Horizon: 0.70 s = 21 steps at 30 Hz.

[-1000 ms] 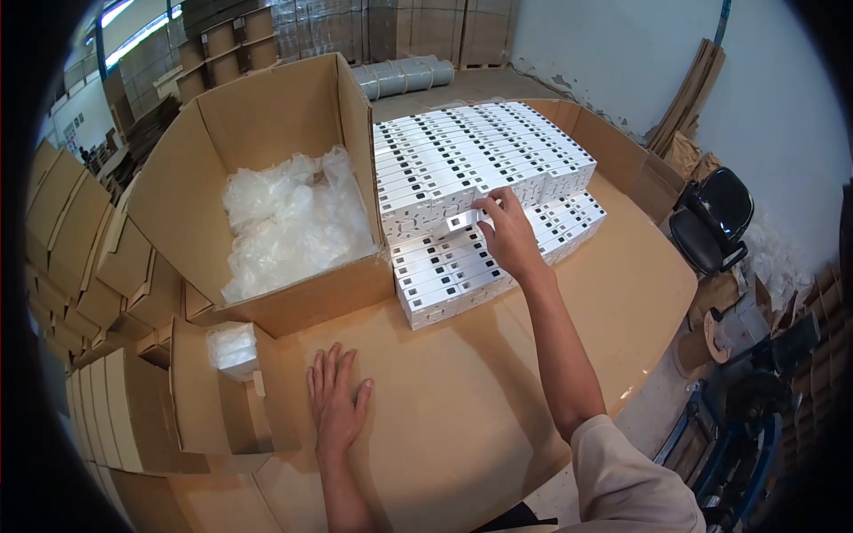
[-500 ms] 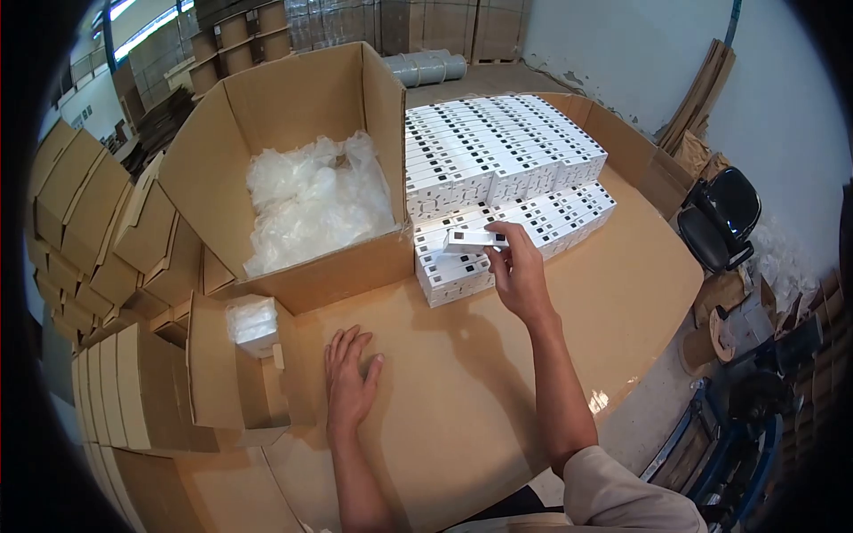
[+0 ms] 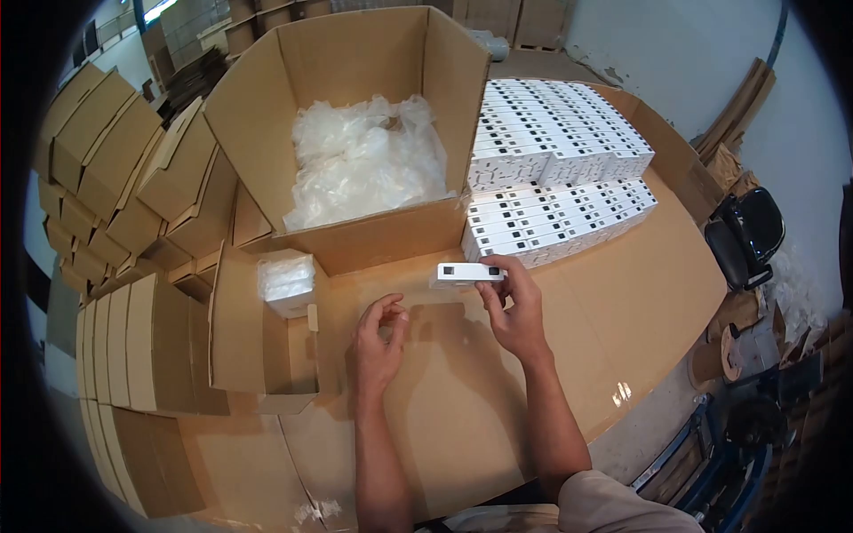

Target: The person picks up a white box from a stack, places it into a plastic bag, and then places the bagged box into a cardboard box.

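Note:
A slim white box with dark squares on its top (image 3: 461, 274) is pinched at its right end by my right hand (image 3: 519, 313), held above the cardboard tabletop. My left hand (image 3: 380, 345) is raised over the table with fingers loosely curled and thumb apart, holding nothing. Behind the held box stand rows of similar white boxes (image 3: 569, 147), stacked in two levels. Left of my left hand sits an open small carton (image 3: 244, 333) with plastic-wrapped white items (image 3: 289, 286) inside.
A large cardboard box (image 3: 373, 226) full of clear plastic bags (image 3: 369, 164) stands behind my hands. Open cartons (image 3: 133, 342) are stacked along the left. A black chair (image 3: 742, 235) is beyond the right table edge.
My right hand has brought the white box away from the stack, toward me and the left hand. My left hand has lifted from the tabletop and curled its fingers. The view has shifted left.

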Each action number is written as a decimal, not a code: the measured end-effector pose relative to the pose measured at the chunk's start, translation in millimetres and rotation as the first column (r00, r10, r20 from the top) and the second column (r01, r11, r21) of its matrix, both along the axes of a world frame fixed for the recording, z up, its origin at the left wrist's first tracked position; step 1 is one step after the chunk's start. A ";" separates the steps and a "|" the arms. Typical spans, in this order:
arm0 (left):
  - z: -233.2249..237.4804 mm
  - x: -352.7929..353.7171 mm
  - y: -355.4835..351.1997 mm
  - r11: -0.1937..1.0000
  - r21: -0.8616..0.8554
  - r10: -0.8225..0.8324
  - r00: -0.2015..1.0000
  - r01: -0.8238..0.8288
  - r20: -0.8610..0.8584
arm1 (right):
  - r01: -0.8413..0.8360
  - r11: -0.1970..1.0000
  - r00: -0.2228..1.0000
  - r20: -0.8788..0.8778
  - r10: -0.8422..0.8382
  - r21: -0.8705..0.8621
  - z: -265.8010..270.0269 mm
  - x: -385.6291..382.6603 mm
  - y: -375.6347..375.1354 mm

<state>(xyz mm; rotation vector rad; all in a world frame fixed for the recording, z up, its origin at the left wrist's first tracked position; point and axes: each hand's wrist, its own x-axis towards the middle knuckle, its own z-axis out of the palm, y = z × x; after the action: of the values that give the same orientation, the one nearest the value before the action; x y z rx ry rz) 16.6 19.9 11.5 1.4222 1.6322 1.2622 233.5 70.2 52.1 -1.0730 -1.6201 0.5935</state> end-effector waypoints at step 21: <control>-21.5 2.7 18.2 0.997 0.049 0.027 0.891 -0.055 0.454 | -0.265 0.960 0.944 -0.228 0.239 -0.091 -69.5 -39.9 9.5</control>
<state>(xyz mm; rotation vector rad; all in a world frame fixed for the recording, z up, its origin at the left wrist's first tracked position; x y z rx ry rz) 19.3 38.1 -10.0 1.0237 1.3165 1.5423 193.6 79.7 -17.5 -0.8580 -1.5558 0.9562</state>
